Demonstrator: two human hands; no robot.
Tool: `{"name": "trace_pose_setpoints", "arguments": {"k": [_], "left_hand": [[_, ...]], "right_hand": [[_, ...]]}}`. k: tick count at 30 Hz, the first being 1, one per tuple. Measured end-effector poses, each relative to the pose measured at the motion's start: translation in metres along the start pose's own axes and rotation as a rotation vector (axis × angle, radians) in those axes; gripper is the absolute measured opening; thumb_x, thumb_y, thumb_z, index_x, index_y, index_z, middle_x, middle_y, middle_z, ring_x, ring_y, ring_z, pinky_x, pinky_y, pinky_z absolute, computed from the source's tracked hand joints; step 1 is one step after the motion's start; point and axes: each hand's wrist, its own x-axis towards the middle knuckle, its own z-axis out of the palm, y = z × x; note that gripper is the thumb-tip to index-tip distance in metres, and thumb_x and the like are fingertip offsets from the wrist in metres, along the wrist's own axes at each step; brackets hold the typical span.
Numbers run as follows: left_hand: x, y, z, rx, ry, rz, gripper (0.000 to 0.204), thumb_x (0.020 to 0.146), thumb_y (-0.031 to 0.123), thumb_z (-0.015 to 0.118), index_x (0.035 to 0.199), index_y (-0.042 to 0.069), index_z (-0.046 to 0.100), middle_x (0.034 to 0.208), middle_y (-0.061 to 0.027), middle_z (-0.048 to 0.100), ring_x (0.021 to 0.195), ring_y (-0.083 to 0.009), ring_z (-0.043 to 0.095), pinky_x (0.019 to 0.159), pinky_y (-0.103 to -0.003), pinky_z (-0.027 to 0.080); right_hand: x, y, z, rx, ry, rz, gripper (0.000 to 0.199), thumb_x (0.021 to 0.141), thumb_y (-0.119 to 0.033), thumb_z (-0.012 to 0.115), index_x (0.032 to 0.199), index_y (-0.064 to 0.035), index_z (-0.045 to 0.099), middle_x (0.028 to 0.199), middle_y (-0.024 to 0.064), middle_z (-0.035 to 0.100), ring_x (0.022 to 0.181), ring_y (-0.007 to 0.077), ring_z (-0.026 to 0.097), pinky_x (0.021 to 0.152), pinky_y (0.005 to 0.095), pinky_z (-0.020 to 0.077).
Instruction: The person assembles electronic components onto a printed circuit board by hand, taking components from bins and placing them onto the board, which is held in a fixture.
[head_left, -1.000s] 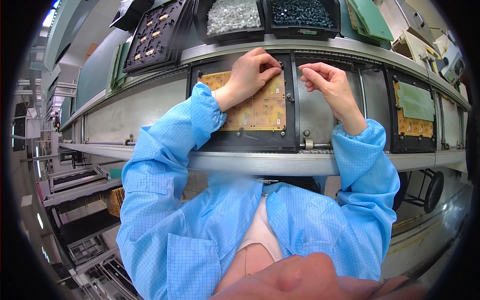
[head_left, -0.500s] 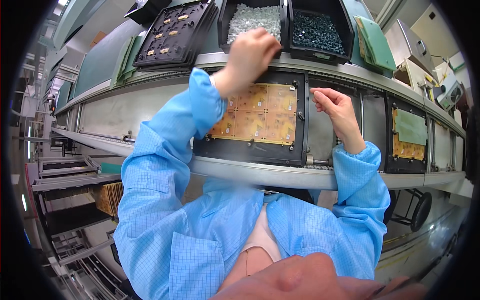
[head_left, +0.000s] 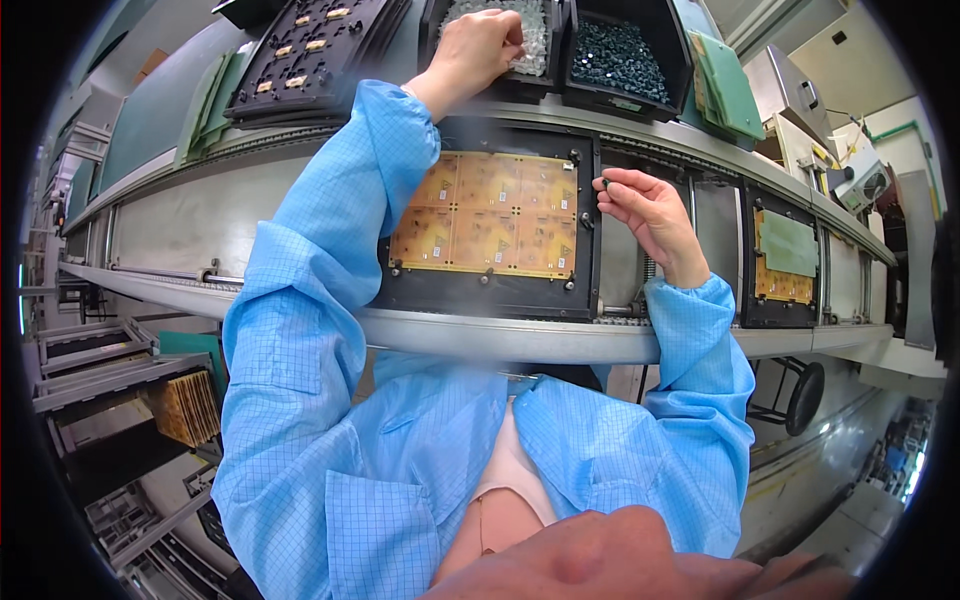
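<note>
A worker in a pale blue grid-patterned smock stands at an assembly conveyor, the left hand (head_left: 478, 48) stretched up into a black bin of small clear parts (head_left: 500, 25), its fingers curled down among them as if to pick some out — whether any are pinched yet cannot be told. The right hand (head_left: 648, 210) waits close by the work, thumb and forefinger nipped narrowly on a tiny dark component (head_left: 604, 183), held just off the right edge of the black carrier frame (head_left: 490, 290), seemingly ready for placing. In that frame, directly before the worker on the conveyor rail (head_left: 480, 335), lies a yellow-orange circuit board panel (head_left: 490, 215) — flat, divided into a grid of matching sections, pinned at its corners. A second bin of dark green parts (head_left: 618, 55) sits beside the first, within the same easy reach; another loaded carrier (head_left: 785, 262) rides further along to the right.
</note>
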Motion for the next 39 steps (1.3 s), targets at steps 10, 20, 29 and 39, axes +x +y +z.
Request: {"name": "trace_pose_setpoints", "arguments": {"k": [10,20,29,39], "left_hand": [[-0.040,0.028,-0.021,-0.469,0.020,-0.134,0.014,0.089,0.014,0.073,0.099,0.005,0.068,0.088,-0.0043,0.073,0.082,-0.0117,0.072,0.074,-0.025,0.056],[-0.086,0.047,-0.032,-0.772,0.014,-0.274,0.009,0.092,0.006,0.069,0.099,0.001,0.067,0.094,-0.0045,0.073,0.091,-0.0128,0.072,0.083,-0.025,0.057],[-0.083,0.050,-0.036,-0.856,0.010,-0.230,0.008,0.093,0.006,0.069,0.099,0.001,0.067,0.092,-0.0036,0.071,0.090,-0.0115,0.071,0.083,-0.024,0.057],[-0.086,0.060,-0.044,-0.957,-0.114,-0.342,0.018,0.095,0.014,0.069,0.108,0.002,0.072,0.089,-0.0012,0.070,0.077,-0.0077,0.064,0.071,-0.022,0.054]], "right_hand": [[-0.003,-0.002,0.007,-0.722,0.184,-0.245,0.016,0.091,-0.005,0.071,0.105,0.0003,0.074,0.099,0.0043,0.067,0.082,0.0093,0.062,0.074,0.0208,0.0500],[-0.001,0.001,0.026,-1.203,0.280,-0.472,0.012,0.085,-0.001,0.073,0.097,-0.0039,0.076,0.080,0.0014,0.057,0.066,0.0082,0.050,0.060,0.0225,0.0412],[0.001,-0.008,0.016,-1.411,0.168,-0.711,0.012,0.083,0.000,0.072,0.095,-0.0020,0.074,0.085,0.0073,0.061,0.070,0.0176,0.057,0.063,0.0294,0.0485],[0.013,-0.041,0.020,-1.575,-0.157,-0.803,0.014,0.083,0.000,0.071,0.096,-0.0021,0.071,0.087,0.0103,0.060,0.082,0.0275,0.061,0.071,0.0350,0.0520]]}}
